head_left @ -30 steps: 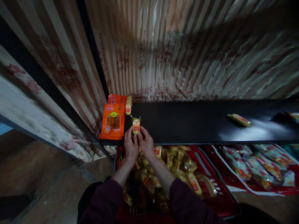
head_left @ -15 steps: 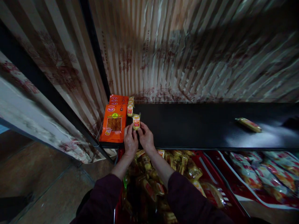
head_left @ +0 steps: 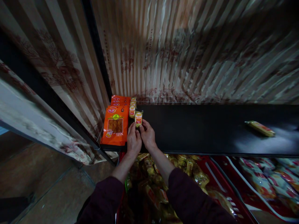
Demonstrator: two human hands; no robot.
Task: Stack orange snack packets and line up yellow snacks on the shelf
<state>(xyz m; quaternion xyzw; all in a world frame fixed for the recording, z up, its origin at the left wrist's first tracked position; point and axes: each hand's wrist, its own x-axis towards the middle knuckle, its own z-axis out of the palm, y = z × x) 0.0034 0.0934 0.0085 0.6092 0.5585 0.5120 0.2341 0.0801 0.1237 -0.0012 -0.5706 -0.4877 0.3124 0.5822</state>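
Between my two hands is a small yellow snack packet (head_left: 138, 119) with a red and white label, standing upright. The fingers of my left hand (head_left: 134, 139) are closed on its left side, and those of my right hand (head_left: 148, 134) on its right. It is over the black shelf (head_left: 191, 127); whether its base touches the shelf is hidden by my fingers. Just behind it, a row of matching yellow packets (head_left: 132, 111) stands one behind another. To their left are several orange snack bags (head_left: 116, 124) with a clear window showing brown sticks.
One yellow packet (head_left: 260, 128) lies flat on the shelf at right. Below the shelf sits a red crate (head_left: 217, 174) of yellow packets, beside another crate with white bags (head_left: 263, 180). A dark upright post (head_left: 98, 46) and striped curtain (head_left: 175, 53) border the shelf.
Both hands and the packet between them have shifted slightly back toward the row of matching packets. The camera view has also moved a little.
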